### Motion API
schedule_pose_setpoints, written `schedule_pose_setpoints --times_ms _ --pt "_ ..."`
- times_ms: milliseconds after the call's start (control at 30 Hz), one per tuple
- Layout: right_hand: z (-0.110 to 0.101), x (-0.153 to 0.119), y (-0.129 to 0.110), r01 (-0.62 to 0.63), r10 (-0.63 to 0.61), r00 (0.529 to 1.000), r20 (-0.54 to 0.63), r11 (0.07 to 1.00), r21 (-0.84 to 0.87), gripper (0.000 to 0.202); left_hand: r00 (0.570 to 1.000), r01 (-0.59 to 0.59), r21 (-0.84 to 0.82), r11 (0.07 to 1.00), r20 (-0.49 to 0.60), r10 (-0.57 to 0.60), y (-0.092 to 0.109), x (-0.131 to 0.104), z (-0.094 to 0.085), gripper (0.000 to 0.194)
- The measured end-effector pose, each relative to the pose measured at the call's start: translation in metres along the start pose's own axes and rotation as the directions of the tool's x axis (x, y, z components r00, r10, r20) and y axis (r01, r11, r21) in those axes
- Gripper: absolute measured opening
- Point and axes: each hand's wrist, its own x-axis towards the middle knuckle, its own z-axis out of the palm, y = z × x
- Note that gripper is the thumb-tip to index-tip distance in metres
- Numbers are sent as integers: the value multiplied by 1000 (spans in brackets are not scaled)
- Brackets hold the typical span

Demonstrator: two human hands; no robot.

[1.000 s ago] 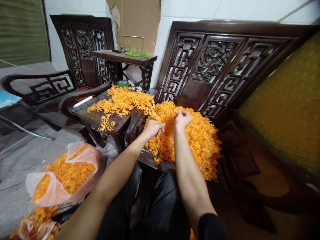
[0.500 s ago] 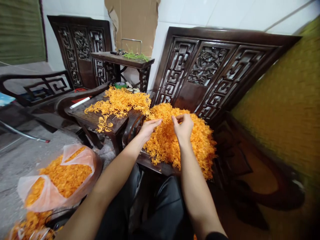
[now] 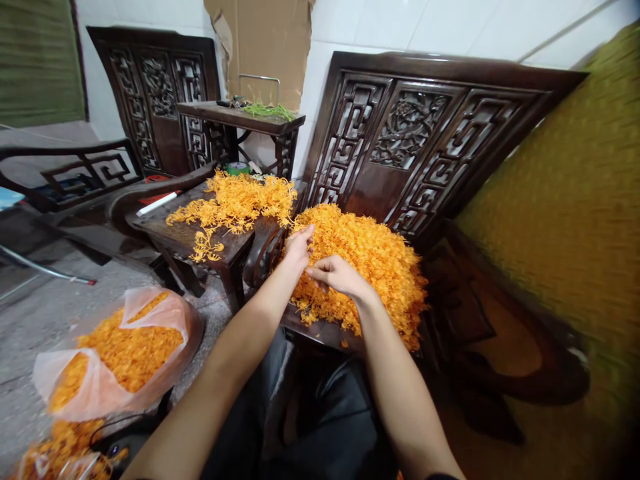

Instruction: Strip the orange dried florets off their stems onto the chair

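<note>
In front of me a big heap of small orange artificial-looking flower pieces (image 3: 380, 273) lies on a dark wooden seat (image 3: 320, 331). My left hand (image 3: 300, 245) is over the heap's left edge, with its fingers drawn together. Just below and to the right of it is my right hand (image 3: 339, 275), thumb and fingers pinched. The two hands almost meet; whatever is between their fingers is too small to make out. A looser tangle of orange flower strands (image 3: 247, 200) covers much of the small dark side table (image 3: 187, 250) to the left, close to my left hand.
An open, pinkish plastic bag (image 3: 185, 327) full of orange pieces stands on the floor at left. More orange pieces (image 3: 75, 437) lie below it. A white stick (image 3: 157, 204) rests on the side table. Behind, green stems (image 3: 270, 111) lie on a taller stand (image 3: 240, 119). A carved chair back (image 3: 370, 190) rises behind the heap.
My right hand has moved left and down, from over the heap's middle to beside my left hand. The left hand has turned more upright near the heap's left edge.
</note>
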Motion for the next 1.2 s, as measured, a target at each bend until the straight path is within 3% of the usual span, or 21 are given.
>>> schedule_pose_setpoints --times_ms 33,100,133,200,233,267,333,433,500,533,600,667,733,833,933,1033,1100,1133,1200 --pt "-3 -2 2 -35 34 999 -17 998 -53 36 1000 -10 18 1000 3 9 1 1 0 37" --pt "-13 -3 11 -108 40 956 -290 969 -222 27 998 9 71 997 68 -13 0 1 -2 38" --pt "-19 -2 16 -165 -3 883 -469 934 -317 25 994 28 98 995 98 -38 -1 0 -4 40" --pt "-27 4 24 -288 -155 678 -719 843 -454 34 992 28 160 987 120 -48 -5 -2 -8 47" --pt "-29 8 25 -319 -234 598 -767 808 -495 45 993 -7 209 978 116 -18 -6 -3 -10 51" --pt "-27 12 24 -309 -305 551 -776 790 -530 54 993 -66 280 958 110 36 -8 -4 -13 55" --pt "-17 24 14 -180 -440 515 -736 784 -595 57 970 -243 475 846 127 208 -9 -3 -19 56" --pt "6 44 -7 65 -536 554 -637 791 -609 35 864 -478 689 545 257 433 -6 0 -28 36" --pt "16 56 -14 124 -507 605 -614 822 -556 28 812 -547 717 431 331 480 -2 1 -34 21" --pt "18 61 -15 136 -481 621 -620 844 -519 26 811 -559 704 438 353 467 1 1 -37 19" --pt "18 68 -10 167 -412 636 -653 899 -405 22 852 -523 624 581 375 365 8 0 -42 29" --pt "14 72 -2 234 -326 680 -657 945 -227 21 900 -389 472 791 376 218 15 -1 -45 43" --pt "10 74 6 283 -243 746 -620 959 -35 24 929 -264 349 899 342 140 21 -1 -46 40" --pt "8 71 7 279 -146 787 -600 951 136 30 951 -279 385 880 236 199 26 -1 -41 32" --pt "13 57 -5 274 -86 739 -669 944 182 30 944 -329 450 830 187 272 29 -11 -33 34" --pt "16 47 -15 348 -59 721 -690 892 288 26 951 -280 456 845 253 179 30 -15 -30 55" --pt "8 50 -12 355 -17 744 -668 857 373 31 947 -236 400 886 300 116 26 -3 -28 62" --pt "3 52 -9 342 3 733 -680 863 373 34 943 -216 388 896 320 89 23 6 -26 63" --pt "-4 52 -3 304 46 743 -667 866 398 36 952 -244 411 878 274 137 17 20 -22 63"
